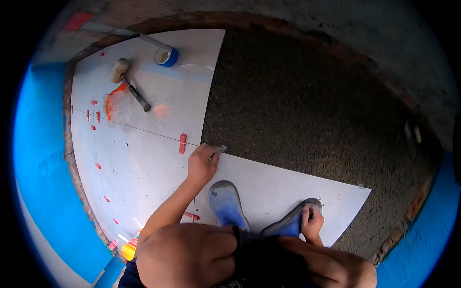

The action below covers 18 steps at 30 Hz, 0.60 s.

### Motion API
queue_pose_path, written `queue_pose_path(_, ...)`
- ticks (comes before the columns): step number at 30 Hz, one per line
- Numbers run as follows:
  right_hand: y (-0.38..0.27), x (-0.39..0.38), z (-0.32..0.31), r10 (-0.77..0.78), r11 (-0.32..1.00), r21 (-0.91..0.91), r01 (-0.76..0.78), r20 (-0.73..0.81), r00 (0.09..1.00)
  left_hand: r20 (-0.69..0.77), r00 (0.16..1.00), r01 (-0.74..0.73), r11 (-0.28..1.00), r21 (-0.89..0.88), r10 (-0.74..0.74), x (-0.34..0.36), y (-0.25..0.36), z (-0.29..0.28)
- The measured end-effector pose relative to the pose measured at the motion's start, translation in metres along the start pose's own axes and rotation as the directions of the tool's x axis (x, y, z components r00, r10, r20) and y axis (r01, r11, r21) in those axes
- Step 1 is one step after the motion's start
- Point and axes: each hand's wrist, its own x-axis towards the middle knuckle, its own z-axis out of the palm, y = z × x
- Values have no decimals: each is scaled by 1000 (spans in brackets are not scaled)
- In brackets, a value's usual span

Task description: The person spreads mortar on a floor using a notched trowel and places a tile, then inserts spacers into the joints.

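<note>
My left hand (203, 161) is closed in a pinch at the corner where the white floor tiles (278, 177) meet the rough grey mortar bed (288, 110). At its fingertips, a small whitish tile levelling clip (223, 149) sits on the tile edge. A red levelling wedge (183, 143) stands over the joint just left of that hand. My right hand (312, 222) is curled beside my right blue shoe (290, 222); whatever its fingers hold, if anything, is hidden.
On the far left tile lie a mallet (130, 85), an orange and clear plastic bag (115, 105) and a blue tub (166, 56) with a flat tool across it. Several red wedges (98, 165) dot the joints. A trowel (412, 138) rests on the mortar at the right.
</note>
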Motion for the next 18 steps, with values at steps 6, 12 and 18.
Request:
queue_pose_path(6,2,-2,1,2,1000,-14,-2,9,1000,18,990,-140,989,41,139,0,-7,16)
queue_pose_path(12,1,3,0,-3,1000,-10,3,2,1000,29,982,-188,980,63,186,7,-6,13)
queue_pose_path(18,3,3,2,6,999,34,-6,-11,1000,92,972,-219,975,45,214,7,5,12)
